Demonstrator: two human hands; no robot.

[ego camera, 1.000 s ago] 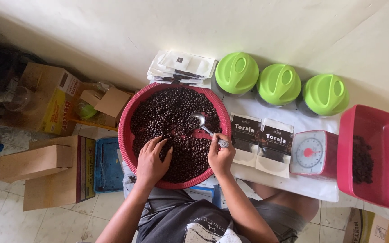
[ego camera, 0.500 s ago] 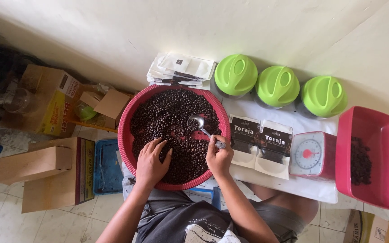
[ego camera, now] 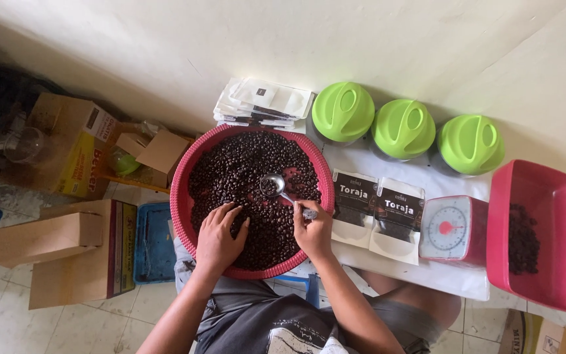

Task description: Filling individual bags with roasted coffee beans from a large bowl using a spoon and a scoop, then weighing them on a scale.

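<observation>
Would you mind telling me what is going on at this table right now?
A seated person works over a round red basket full of dark beans. The left hand rests on the beans; the right hand holds a small metal scoop with beans in its bowl. Two pouches, a kitchen scale and three green-lidded jars stand alongside.

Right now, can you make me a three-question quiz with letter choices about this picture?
1. Where is the metal scoop?
A. on the scale
B. over the beans in the round red basket
C. in the red tub

2. How many green lids are there?
A. two
B. three
C. five

3. What is the left hand doing?
A. resting on the dark beans
B. lifting a pouch
C. holding a box

Answers:
1 B: the right hand holds the scoop's handle above the beans.
2 B: three lids stand in a row by the wall.
3 A: its fingers lie spread on the beans.
</observation>
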